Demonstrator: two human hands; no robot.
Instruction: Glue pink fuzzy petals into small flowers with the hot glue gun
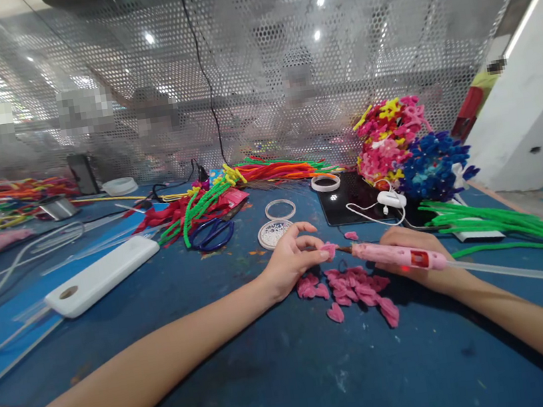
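Note:
My left hand [289, 258] pinches a small pink fuzzy petal [329, 249] between thumb and fingers, just above the blue table. My right hand [418, 257] grips a pink glue gun [400, 256] with a clear glue stick trailing right; its tip points left and meets the held petal. Below both hands lies a pile of several pink petals [354, 289] on the table.
A white power bank [102, 276] lies at left, with blue scissors [212, 234] and green and red pipe cleaners [196, 207] behind. A round tin [274, 233], a black tablet [352, 199], pink and blue pipe-cleaner flowers [405, 144] and green stems [501, 222] stand at right. A perforated metal screen [252, 65] backs the table.

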